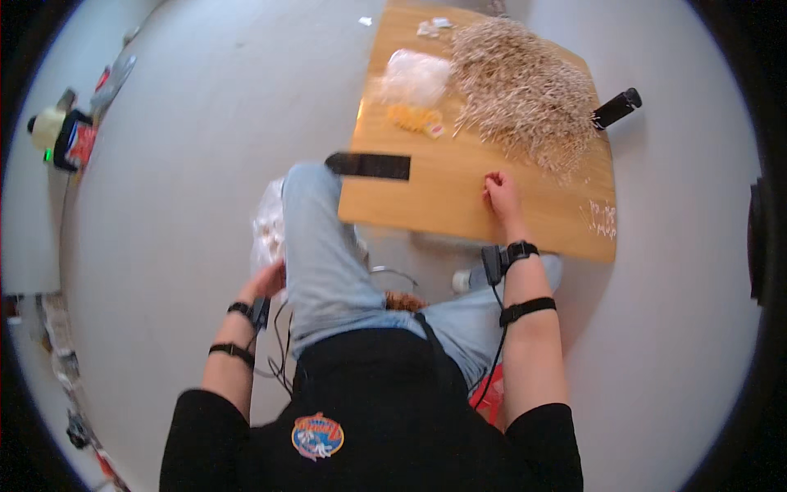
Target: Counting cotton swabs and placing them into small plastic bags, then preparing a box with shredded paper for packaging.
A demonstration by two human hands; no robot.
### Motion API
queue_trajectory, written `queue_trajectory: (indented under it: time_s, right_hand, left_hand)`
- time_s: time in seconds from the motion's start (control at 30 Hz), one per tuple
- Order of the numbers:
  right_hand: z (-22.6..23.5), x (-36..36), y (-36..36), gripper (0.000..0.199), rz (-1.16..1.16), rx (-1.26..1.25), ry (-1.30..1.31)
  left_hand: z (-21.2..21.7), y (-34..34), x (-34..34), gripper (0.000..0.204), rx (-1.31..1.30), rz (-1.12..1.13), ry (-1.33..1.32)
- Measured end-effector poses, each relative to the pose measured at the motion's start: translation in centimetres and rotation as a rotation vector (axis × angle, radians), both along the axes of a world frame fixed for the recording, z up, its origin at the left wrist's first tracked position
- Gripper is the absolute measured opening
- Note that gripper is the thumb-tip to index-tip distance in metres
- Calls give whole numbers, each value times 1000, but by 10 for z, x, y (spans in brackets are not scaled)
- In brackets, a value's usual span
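My right hand [502, 197] rests over the front of the wooden table [443, 201], its fingers curled together. Whatever it may pinch is too small to make out. Beyond it spreads a large heap of thin pale sticks [525, 90]. A few white-tipped sticks [602, 219] lie apart by the table's right edge. Down at the left, beside my knee, my left hand [269, 280] is at the lower end of a clear plastic bag [269, 217] with whitish contents. Its fingers are mostly hidden there, so their grip does not show.
On the table's left lie a flat black piece [373, 166], a yellow packet [414, 119] and a clear plastic bag [416, 78]. A black container [616, 109] is at the right edge. A bottle [462, 281] lies under the front edge; cables [283, 353] hang by my left forearm.
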State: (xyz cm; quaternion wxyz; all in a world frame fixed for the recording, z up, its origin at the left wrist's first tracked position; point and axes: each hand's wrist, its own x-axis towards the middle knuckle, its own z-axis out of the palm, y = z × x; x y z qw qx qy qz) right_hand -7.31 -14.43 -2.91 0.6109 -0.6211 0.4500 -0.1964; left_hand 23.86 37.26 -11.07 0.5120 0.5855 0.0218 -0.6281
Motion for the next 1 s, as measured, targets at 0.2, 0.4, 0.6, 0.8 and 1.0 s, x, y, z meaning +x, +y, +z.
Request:
queue_trajectory:
  time_s: [0.2, 0.4, 0.6, 0.8, 1.0]
  right_hand:
    - [-1, 15, 41, 13, 11, -575, 177]
    - [2, -1, 29, 10, 17, -763, 367]
    - [11, 5, 33, 8, -40, -860, 394]
    - [16, 24, 23, 9, -65, -894, 514]
    - [15, 41, 27, 7, -177, -955, 610]
  left_hand:
    - [-3, 7, -7, 47, 76, 182, 5]
    - [39, -19, 6, 29, 57, 463, -506]
    - [112, -129, 32, 24, 0, 473, -798]
    - [131, -317, 21, 24, -327, -68, -1438]
    - [125, -434, 12, 51, -35, -477, -1857]
